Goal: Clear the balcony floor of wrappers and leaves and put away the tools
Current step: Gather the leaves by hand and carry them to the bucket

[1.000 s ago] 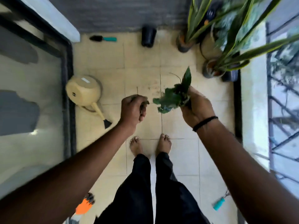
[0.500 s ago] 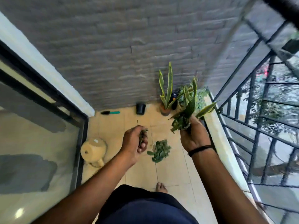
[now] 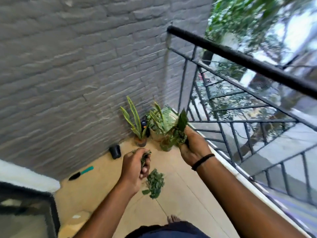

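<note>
My right hand [image 3: 193,148] grips a bunch of green leaves [image 3: 180,131], held up near the railing with one long leaf sticking upward. My left hand [image 3: 135,167] holds a smaller clump of leaves [image 3: 145,157] in curled fingers at waist height. Below my left hand a pile of small green leaves [image 3: 154,183] lies on the beige tiled floor [image 3: 180,186]. A trowel with a teal handle [image 3: 81,172] lies on the floor by the grey brick wall.
Potted snake plants [image 3: 137,124] and a leafy pot [image 3: 163,121] stand in the far corner. A small black pot [image 3: 115,151] sits by the wall. A black metal railing [image 3: 240,107] runs along the right. A glass door frame [image 3: 49,212] is at left.
The view has swung up from the floor toward the wall and railing. Both hands kept their leaves, and a pile of leaves has come into view on the floor.
</note>
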{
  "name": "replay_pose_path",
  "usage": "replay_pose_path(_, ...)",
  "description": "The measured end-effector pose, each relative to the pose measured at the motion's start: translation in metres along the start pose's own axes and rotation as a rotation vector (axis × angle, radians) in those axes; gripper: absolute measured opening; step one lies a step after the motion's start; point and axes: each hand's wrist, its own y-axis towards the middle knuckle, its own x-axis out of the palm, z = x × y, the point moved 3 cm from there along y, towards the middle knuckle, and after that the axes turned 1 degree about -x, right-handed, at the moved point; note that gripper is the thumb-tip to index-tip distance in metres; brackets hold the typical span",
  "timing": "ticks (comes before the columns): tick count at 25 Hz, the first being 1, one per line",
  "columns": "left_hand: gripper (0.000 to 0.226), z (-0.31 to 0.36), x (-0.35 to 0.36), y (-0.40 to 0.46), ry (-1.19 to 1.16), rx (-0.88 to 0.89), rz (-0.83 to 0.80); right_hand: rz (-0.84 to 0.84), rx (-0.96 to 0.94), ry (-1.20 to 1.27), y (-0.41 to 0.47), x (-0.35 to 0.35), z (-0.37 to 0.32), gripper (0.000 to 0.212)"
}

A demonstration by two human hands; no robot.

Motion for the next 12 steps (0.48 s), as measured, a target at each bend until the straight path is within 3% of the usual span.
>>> replay_pose_path(5,0.023,-0.006,0.029,-0.011,0.063,-0.048,-0.201,0.179,-0.185,0.092,-0.063,-0.030,-0.028,0.016)
replay_pose_path(12,0.009,-0.064,0.107,-0.072,0.193,-0.161,-0.477,0.338,-0.453,0.367,-0.167,-0.123,-0.057,0.011)
